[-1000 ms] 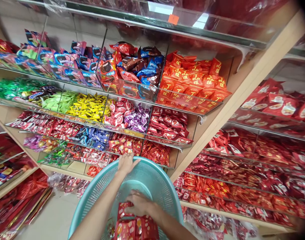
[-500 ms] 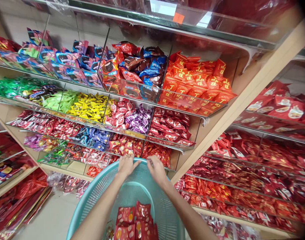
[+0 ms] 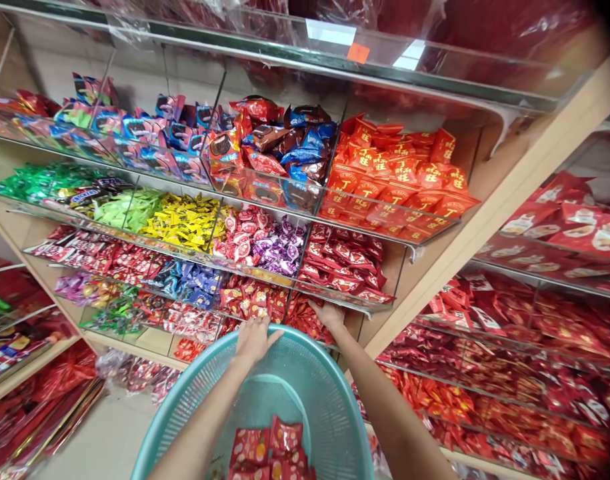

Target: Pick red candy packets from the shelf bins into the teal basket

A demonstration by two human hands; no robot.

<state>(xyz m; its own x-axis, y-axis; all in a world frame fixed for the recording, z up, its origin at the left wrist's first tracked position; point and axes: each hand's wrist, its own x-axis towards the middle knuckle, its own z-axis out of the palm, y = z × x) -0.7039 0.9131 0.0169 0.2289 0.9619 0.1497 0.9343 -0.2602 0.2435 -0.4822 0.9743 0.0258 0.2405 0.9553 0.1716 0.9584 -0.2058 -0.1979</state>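
My left hand (image 3: 255,339) is closed over the far rim of a teal plastic basket (image 3: 205,373), its thumb lying along the inside. Inside the basket sit several red packets with a fruit print (image 3: 269,448). My right hand (image 3: 329,315) reaches past the rim into a low shelf bin, at the red wrapped packets (image 3: 305,319) there. Its thumb is stretched out, and the other fingers are partly hidden; no packet shows in its grasp. To the left of that bin lie red packets with pale round prints (image 3: 252,297).
Clear shelf fronts hold purple sweets (image 3: 279,247), yellow sweets (image 3: 185,222) and orange-red packets (image 3: 395,177) above my hands. A wooden upright (image 3: 465,220) stands on the right, close to my right arm. More red packets (image 3: 485,340) fill the neighbouring shelves.
My right hand has moved from the basket's rim forward and up into the bin of red packets. My left hand stays on the rim. The view has shifted slightly.
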